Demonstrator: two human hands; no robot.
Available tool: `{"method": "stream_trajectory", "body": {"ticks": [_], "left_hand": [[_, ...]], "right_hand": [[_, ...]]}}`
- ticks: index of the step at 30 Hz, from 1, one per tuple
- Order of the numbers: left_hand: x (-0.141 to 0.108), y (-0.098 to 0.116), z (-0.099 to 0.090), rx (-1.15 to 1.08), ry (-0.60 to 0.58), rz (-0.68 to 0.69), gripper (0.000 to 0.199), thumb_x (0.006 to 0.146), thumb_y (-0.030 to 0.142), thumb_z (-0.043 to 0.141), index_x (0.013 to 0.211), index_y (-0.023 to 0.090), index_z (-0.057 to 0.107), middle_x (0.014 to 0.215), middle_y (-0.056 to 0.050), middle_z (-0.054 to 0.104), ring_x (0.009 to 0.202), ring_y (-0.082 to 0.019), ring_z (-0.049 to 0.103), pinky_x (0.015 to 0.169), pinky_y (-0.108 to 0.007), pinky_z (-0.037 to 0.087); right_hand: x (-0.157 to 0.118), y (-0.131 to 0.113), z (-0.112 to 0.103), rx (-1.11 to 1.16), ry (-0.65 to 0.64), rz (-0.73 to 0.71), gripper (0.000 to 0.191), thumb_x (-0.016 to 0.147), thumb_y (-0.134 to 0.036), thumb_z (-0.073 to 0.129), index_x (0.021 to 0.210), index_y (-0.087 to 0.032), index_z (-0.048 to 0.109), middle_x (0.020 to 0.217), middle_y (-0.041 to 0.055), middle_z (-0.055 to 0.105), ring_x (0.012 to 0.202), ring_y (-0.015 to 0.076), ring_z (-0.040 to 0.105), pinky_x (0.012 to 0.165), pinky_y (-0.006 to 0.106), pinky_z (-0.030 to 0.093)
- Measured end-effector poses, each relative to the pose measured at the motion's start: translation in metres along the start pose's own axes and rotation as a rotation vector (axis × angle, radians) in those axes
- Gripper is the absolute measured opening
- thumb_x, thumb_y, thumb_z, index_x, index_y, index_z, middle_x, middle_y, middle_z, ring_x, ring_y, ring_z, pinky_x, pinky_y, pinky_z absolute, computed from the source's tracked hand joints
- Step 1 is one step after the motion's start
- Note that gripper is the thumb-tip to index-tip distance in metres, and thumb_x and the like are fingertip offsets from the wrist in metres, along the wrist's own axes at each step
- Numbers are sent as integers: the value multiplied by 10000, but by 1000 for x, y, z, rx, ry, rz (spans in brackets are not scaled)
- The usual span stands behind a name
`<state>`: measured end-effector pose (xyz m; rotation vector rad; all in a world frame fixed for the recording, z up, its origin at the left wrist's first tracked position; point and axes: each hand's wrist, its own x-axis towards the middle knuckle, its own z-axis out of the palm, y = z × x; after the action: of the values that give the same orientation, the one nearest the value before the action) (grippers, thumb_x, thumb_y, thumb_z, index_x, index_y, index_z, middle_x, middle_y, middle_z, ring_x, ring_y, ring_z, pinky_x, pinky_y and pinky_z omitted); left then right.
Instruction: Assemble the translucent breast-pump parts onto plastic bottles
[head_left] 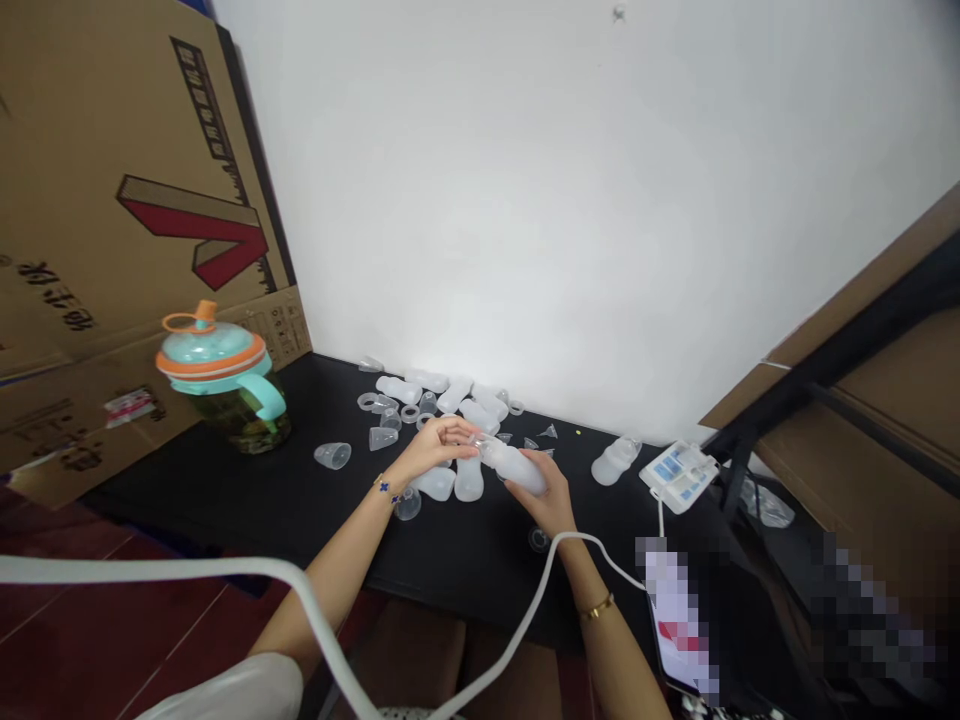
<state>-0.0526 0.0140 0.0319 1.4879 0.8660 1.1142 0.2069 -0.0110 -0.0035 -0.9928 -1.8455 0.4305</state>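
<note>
My right hand (550,490) is wrapped round the body of a milky white baby bottle (516,465), which is tilted with its top toward my left hand (439,442). The left fingers are closed on a small clear part at the bottle's top end; the fingers partly hide it. Below and between my hands lie two more white bottles, one (469,482) pointing toward me and another (436,484) on its side. A clear round piece (407,504) rests beside my left wrist. Small clear funnel-shaped pieces (549,431) lie behind my right hand.
Several white bottles, rings and clear caps are spread along the wall. One clear cap (333,456) lies at left, near a large teal-lidded jug (225,390). An assembled bottle (616,460), a white power strip (681,476) and a phone (679,625) are at right. A white cable (300,590) crosses in front.
</note>
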Motion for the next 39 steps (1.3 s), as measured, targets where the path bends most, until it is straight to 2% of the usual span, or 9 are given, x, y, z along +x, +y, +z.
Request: {"method": "stream_trajectory", "body": {"ticks": [9,17,25,35,39], "left_hand": [[-2,0,-1,-28,-27,-34,429,652,330,902,980,113,733,1029,-134,776,922,-255,752,770,-311,610],[-2,-6,-2,-68,-59,-55,416,637,311,913,957,107,744,990,-131,782,904,-269,761,773,-336,621],[-4,-5,1,-58,-52,-90,436,627,290,919,980,96,753,905,-122,791,848,-255,768,738,-302,613],[-5,-4,5,-118,-45,-66,409,616,281,927,922,96,730,883,-113,787,799,-233,766,684,-265,598],[-5,-4,5,-112,-35,-53,410,628,291,919,941,100,734,950,-124,786,826,-232,765,700,-269,602]], "right_hand": [[1,-5,-6,7,-56,-47,411,818,-329,750,1203,-244,637,1143,76,663,1037,263,647,922,397,525],[0,-4,-10,-5,-99,-66,414,834,-338,738,1222,-246,628,1157,85,653,1059,281,643,936,427,524],[0,-5,-12,-23,-126,-93,411,838,-317,737,1228,-246,627,1162,89,657,1051,268,654,920,401,543],[-1,-4,-9,-29,-55,-152,423,831,-285,745,1232,-255,613,1157,84,660,1050,266,655,916,415,555],[-1,-4,-7,-24,-40,-135,425,832,-301,748,1232,-249,613,1165,88,658,1061,269,651,926,418,551]]}}
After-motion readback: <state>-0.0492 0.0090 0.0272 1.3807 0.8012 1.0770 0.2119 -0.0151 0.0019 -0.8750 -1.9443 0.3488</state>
